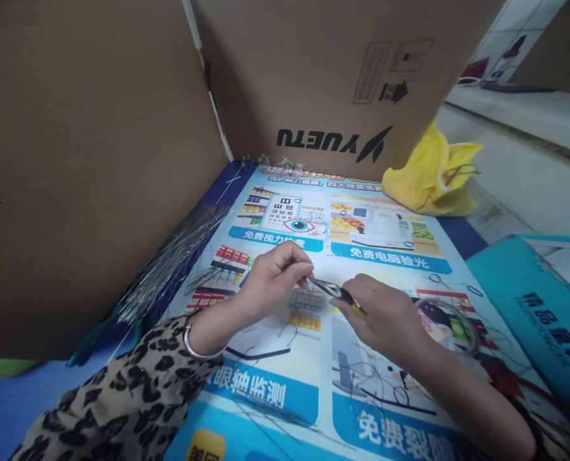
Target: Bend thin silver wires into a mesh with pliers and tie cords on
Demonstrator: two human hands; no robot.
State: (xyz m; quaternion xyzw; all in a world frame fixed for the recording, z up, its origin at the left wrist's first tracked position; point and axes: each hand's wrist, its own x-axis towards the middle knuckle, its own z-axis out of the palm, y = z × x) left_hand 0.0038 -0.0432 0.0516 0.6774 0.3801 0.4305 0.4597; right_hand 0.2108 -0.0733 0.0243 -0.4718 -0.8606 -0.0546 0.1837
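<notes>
The work is walled in at the left and back by two tall cardboard panels (314, 70), the rear one printed with an upside-down "YUETU". Between them, a blue table is covered by a printed eye-test poster (326, 374) with Chinese captions. The poster is flanked on the right by a teal box (539, 307), and a crumpled yellow bag (429, 182) is set near its far right corner. Along its left side, a loose sheaf of thin, silvery wires (172, 266) is laid.

Over the middle of the poster, the left hand (282, 272) is held with thumb and forefinger narrowed to a pinch; whether a wire is gripped there cannot be told. Small pliers (333, 290) are clasped in the closed right hand (385, 317). Their slim, tapering metal jaws are shiny and pointed leftward, the tips brought right up to the left fingertips; the handles are coloured black and yellow and partly hidden by the fingers. A round wire coil (474, 336) is seen beyond the right forearm. Fine loose wires (275, 419), some straight and some curved, are scattered over the poster's near part.
</notes>
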